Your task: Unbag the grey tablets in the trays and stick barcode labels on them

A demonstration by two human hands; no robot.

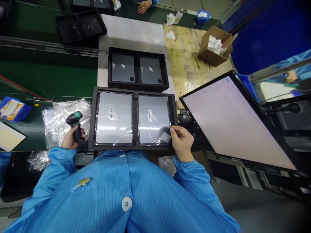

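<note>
My left hand [69, 138] is wrapped round the handle of a black barcode scanner [74, 120] with a green top, left of a black foam tray [135, 129]. Two grey tablets in clear plastic bags lie side by side in this tray: a left tablet [114, 132] and a right tablet [150, 131], each with a white barcode label. At the tray's right edge is my right hand [182, 142], its thumb and fingertips pinched together beside the right tablet's bag. What lies between them is hidden. A whitish square patch [166, 137] shows on that tablet's lower right corner.
Behind stands another black tray [166, 76] with two unbagged tablets. Clear plastic bags [57, 124] are heaped at left. A tilted monitor [233, 119] stands close on the right. Farther off are a cardboard box [206, 51], an empty black tray [81, 27] and another person's hand [144, 6].
</note>
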